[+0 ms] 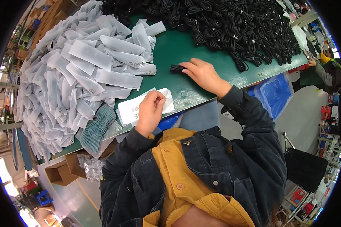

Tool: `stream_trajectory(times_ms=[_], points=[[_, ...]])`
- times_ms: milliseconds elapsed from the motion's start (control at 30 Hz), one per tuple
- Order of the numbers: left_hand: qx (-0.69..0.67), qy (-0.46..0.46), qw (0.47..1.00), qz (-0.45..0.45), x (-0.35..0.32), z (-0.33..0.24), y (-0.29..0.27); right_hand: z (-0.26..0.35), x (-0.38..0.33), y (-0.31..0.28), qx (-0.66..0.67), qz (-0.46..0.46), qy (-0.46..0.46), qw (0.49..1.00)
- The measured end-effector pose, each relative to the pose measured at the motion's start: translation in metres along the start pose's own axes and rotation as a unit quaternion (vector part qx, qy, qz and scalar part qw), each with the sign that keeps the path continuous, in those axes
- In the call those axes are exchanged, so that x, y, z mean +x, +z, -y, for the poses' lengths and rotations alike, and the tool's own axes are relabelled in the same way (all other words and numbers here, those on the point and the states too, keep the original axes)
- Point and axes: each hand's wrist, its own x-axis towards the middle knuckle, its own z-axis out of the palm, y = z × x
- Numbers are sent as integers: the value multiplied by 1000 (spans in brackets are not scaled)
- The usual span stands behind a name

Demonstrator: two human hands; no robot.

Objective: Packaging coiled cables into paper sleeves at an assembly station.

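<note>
My right hand (205,77) is closed round a bundled black cable (176,68), held just over the green table. One end of the bundle sticks out past the fingertips. Lower left of it, my left hand (151,111) pinches at the upper edge of a small stack of flat white plastic bags (130,109) near the table's front edge. A bag's edge shows beside those fingers, though the pinch itself is partly hidden. Left of the stack spreads a large heap of filled white bags (83,56). Far right lies a big pile of coiled black cables (231,26).
A teal knitted cloth (97,128) lies at the front edge of the green table (170,45). Below stand cardboard boxes (60,173) and a blue bin (274,94) with a clear liner. At the far right is another person (322,73). A black-covered chair (305,170) stands behind right.
</note>
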Motion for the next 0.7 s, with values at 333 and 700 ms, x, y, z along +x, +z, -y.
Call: stream_trajectory(times_ms=[333,700], points=[[-55,-39,998,3,1,-2,-4,40,-34,-12,606,135,215,754],[-34,10,999,-2,5,-5,-7,57,-39,-29,119,64,-59,989]])
